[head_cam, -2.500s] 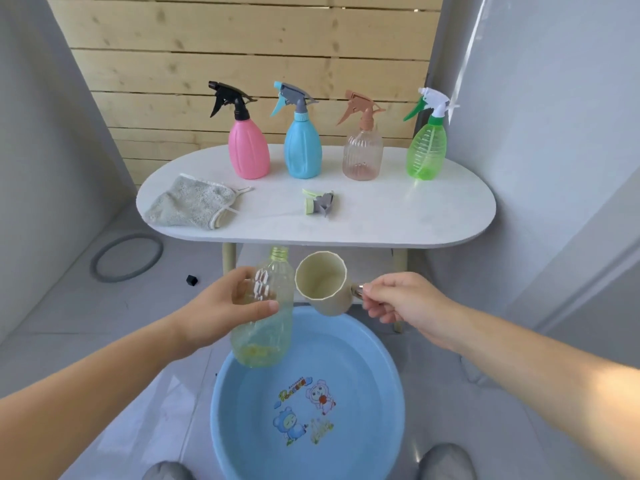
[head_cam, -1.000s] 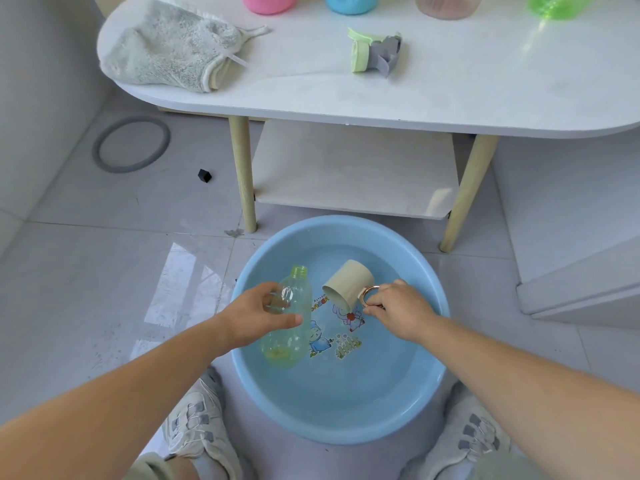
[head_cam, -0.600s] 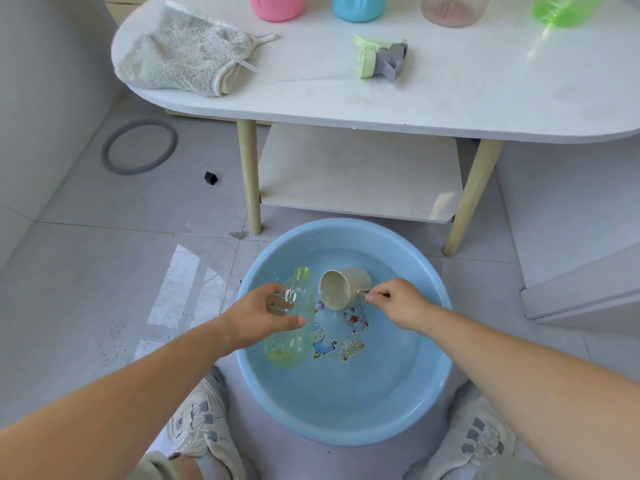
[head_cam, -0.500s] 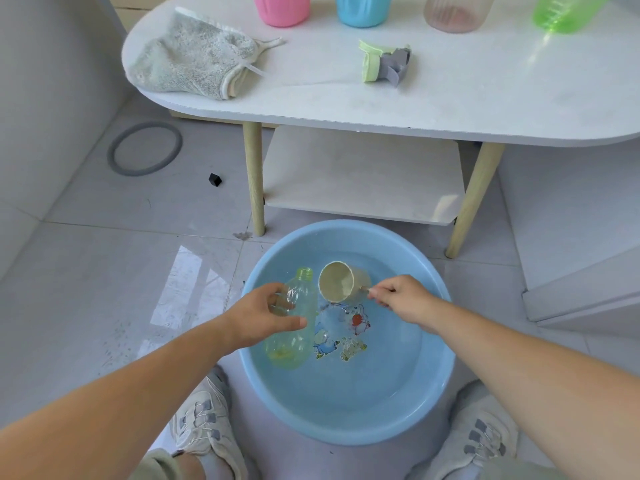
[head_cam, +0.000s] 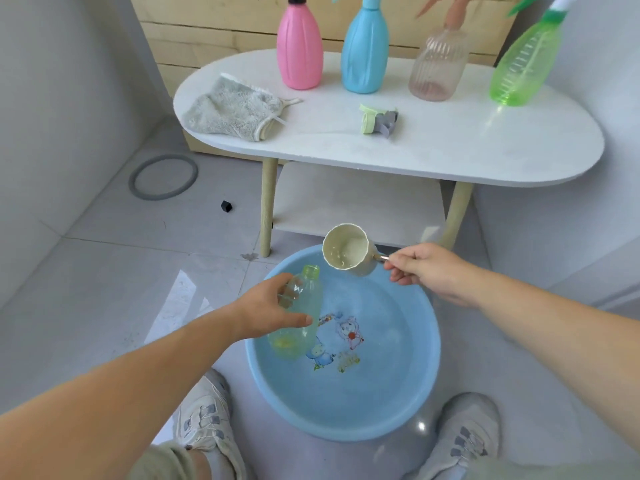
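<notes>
Tiled floor w/ blue basin. Above basin's left rim, left hand grips clear bottle, cap off. Right hand pinches cream cup handle above far rim, cup tipped toward bottle.

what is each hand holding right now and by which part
The left hand grips the clear bottle round its upper body, below the open neck. The right hand pinches the cream cup by its handle, over the blue basin.

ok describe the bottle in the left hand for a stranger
Find the blue basin on the floor by the table. Above its left rim, the left hand grips a clear bottle, near the cup in the right hand. Unlike the table's spray bottles, it has no spray head.
</notes>
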